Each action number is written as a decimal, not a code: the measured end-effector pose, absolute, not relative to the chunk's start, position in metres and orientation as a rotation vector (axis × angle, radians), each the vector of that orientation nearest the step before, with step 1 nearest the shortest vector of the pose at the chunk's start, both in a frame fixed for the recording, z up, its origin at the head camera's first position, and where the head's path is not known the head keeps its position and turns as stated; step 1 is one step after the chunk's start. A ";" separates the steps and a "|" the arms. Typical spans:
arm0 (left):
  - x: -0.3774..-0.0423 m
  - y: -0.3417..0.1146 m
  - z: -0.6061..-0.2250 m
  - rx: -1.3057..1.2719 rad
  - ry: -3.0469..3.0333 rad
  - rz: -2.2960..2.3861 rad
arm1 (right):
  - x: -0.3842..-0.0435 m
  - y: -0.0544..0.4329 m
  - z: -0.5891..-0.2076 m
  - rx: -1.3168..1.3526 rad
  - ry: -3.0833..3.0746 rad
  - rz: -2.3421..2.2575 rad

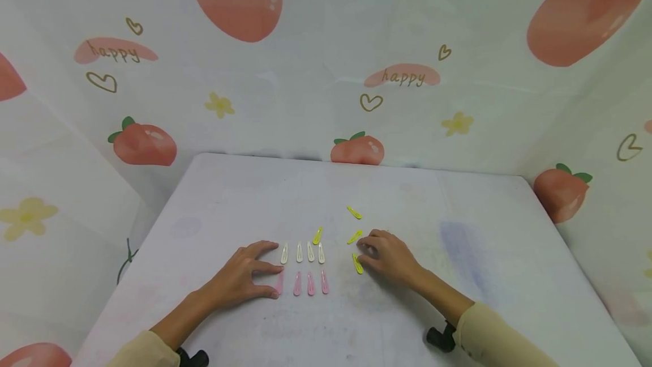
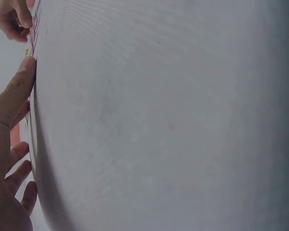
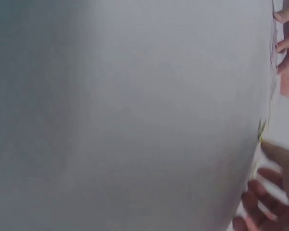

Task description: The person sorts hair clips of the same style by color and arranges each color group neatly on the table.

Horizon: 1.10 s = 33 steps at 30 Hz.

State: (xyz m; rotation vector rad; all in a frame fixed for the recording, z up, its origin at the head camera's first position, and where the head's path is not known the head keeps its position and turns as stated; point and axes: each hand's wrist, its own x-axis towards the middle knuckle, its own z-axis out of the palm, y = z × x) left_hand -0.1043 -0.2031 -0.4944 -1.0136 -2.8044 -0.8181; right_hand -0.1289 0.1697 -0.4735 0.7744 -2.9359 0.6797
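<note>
Head view: Left hand (image 1: 239, 275) spread, grasping nothing that can be made out. Thumb and next finger straddle the 2 ends of the leftmost pink clip (image 1: 279, 284); contact uncertain. 3 other pink clips (image 1: 311, 284) continue that row, right of those fingertips. A row of 4 white clips (image 1: 299, 252) lies beyond it, starting just beside the farthest left fingertip.

Right hand (image 1: 389, 257) loosely bent, thumb and forefinger apart, clenched on nothing. Nearest yellow clip (image 1: 357, 265) lies at its thumb tip; 2nd yellow clip (image 1: 355, 237) just off the forefinger; 3rd yellow clip (image 1: 354, 213) farther beyond the fingers. 4th yellow clip (image 1: 318, 236), tilted, sits just past the white row, left of the right fingertips.

Judged progress: pink and white look lined up, 4 each; yellow looks unfinished, 1 near the rows, 3 out of line.

Left wrist view: mostly table (image 2: 159, 120). Left thumb extended, other fingers splayed. Right hand shows past the thumb tip; its hold cannot be told here.

Right wrist view: yellow clip at the right thumb tip, seemingly touching; remaining fingers spread, released. Left fingertips lie well beyond, pink slivers beside them.
</note>
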 end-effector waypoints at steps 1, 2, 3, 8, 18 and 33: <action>-0.104 -0.203 -0.495 -1.012 -2.799 -0.817 | -0.129 0.170 -0.473 0.814 -2.948 0.713; -0.104 -0.203 -0.495 -1.010 -2.794 -0.818 | -0.130 0.172 -0.472 0.853 -2.967 0.744; -0.104 -0.203 -0.496 -1.008 -2.787 -0.813 | -0.131 0.173 -0.472 0.894 -2.984 0.772; -0.105 -0.203 -0.495 -1.006 -2.778 -0.812 | -0.136 0.180 -0.468 1.051 -3.027 0.845; -0.105 -0.202 -0.492 -1.004 -2.829 -0.818 | -0.137 0.182 -0.469 1.113 -2.994 0.842; -0.108 -0.202 -0.484 -0.966 -2.860 -0.885 | -0.133 0.184 -0.473 1.025 -2.985 0.861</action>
